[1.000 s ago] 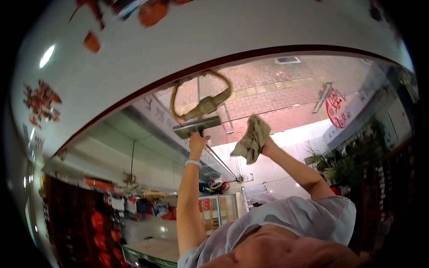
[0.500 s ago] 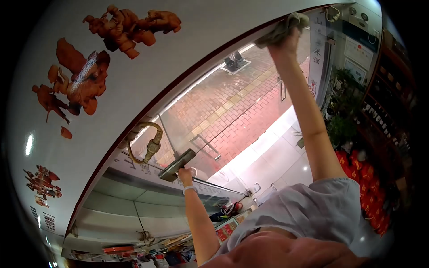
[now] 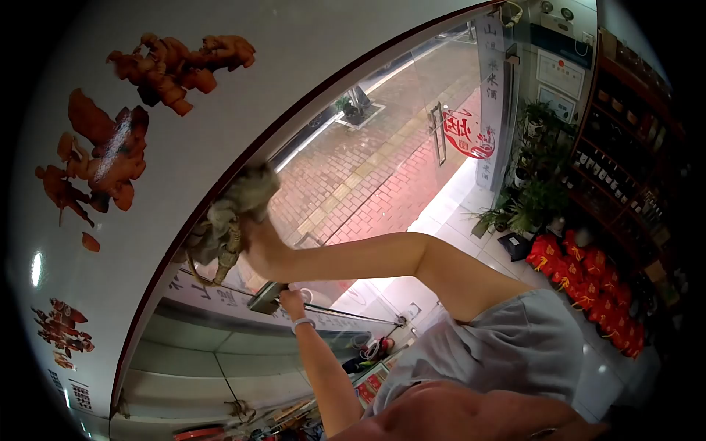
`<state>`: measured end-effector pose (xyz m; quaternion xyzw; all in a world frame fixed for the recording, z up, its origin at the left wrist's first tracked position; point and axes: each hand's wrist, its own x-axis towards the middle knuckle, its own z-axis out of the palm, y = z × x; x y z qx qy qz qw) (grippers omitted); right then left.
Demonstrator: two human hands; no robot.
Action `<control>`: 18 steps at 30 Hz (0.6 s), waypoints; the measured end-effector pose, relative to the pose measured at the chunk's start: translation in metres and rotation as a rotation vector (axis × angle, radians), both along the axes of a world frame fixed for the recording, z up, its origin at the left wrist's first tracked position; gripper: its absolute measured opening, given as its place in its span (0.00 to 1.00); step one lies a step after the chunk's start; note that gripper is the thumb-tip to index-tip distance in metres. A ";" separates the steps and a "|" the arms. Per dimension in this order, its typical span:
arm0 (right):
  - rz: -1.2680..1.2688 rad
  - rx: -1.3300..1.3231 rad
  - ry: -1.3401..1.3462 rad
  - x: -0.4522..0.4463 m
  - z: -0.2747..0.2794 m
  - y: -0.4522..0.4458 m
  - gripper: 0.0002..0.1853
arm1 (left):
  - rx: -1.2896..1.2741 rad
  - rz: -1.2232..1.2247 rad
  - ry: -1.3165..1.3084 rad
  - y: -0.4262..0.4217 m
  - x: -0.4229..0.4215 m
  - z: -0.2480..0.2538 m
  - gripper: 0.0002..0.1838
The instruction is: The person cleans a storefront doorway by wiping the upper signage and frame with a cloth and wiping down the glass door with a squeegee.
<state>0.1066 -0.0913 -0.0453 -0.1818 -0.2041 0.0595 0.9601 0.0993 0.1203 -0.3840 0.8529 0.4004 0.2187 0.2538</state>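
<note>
My right hand (image 3: pixel 266 246) presses a crumpled grey-green cloth (image 3: pixel 250 192) against the top edge of the glass front, beside a beige rope-like loop (image 3: pixel 229 253). The hand is partly smeared by motion. Just below it, my left hand (image 3: pixel 293 301), with a pale band on the wrist, grips a flat, dark metal bar or handle (image 3: pixel 266 298) at the glass door. My right forearm crosses in front of the glass, and the right hand hides part of the loop.
A white wall panel (image 3: pixel 184 132) with brown figure pictures slopes along the upper left. Potted plants (image 3: pixel 533 198), red bags (image 3: pixel 588 287) and a dark bottle shelf (image 3: pixel 625 162) stand at the right. Brick paving (image 3: pixel 375 176) shows through the glass.
My right hand has swept with the cloth from the upper right of the glass edge down left to the rope loop. My left hand stays on the metal piece. The view has shifted right.
</note>
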 end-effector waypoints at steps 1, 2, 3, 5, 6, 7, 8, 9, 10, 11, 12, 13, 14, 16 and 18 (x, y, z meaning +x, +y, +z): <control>-0.219 -0.118 -0.131 -0.004 -0.005 0.005 0.22 | -0.002 0.005 0.013 -0.001 -0.006 -0.002 0.13; 0.045 -0.046 -0.119 0.000 -0.001 -0.007 0.20 | -0.091 0.007 0.038 -0.012 -0.007 0.015 0.12; 0.306 0.027 -0.106 0.005 0.003 -0.018 0.19 | -0.179 0.008 0.061 -0.019 -0.007 0.027 0.12; 0.019 -0.020 -0.213 0.036 -0.008 -0.039 0.13 | -0.174 0.010 0.071 -0.023 -0.008 0.035 0.11; -0.079 -0.052 -0.240 0.054 -0.012 -0.057 0.15 | -0.203 0.009 0.077 -0.028 -0.010 0.041 0.10; -0.178 -0.084 -0.261 0.073 -0.015 -0.075 0.18 | -0.233 0.007 0.080 -0.031 -0.010 0.044 0.10; -0.166 -0.017 -0.288 0.090 -0.007 -0.102 0.17 | -0.233 -0.003 0.075 -0.032 -0.008 0.042 0.10; -0.154 0.009 -0.156 0.100 0.006 -0.129 0.18 | -0.244 -0.033 0.043 -0.029 -0.011 0.039 0.11; -0.144 0.042 -0.024 0.110 0.018 -0.157 0.20 | -0.252 -0.068 0.008 -0.025 -0.012 0.038 0.12; -0.141 0.085 0.034 0.127 0.027 -0.186 0.21 | -0.243 -0.090 -0.001 -0.024 -0.012 0.037 0.12; -0.246 0.110 -0.089 0.145 0.031 -0.213 0.20 | -0.140 -0.113 -0.004 -0.023 -0.013 0.036 0.12; -0.284 0.124 -0.059 0.165 0.035 -0.244 0.19 | -0.039 -0.134 -0.009 -0.026 -0.011 0.036 0.13; -0.475 0.030 0.034 0.197 0.028 -0.278 0.17 | -0.137 -0.076 0.070 -0.030 -0.010 0.041 0.12; -0.756 -0.132 0.124 0.208 0.021 -0.333 0.14 | -0.170 -0.093 0.078 -0.027 -0.013 0.042 0.10; -0.795 -0.163 0.037 0.195 0.020 -0.372 0.16 | -0.119 -0.119 0.062 -0.002 -0.010 0.012 0.10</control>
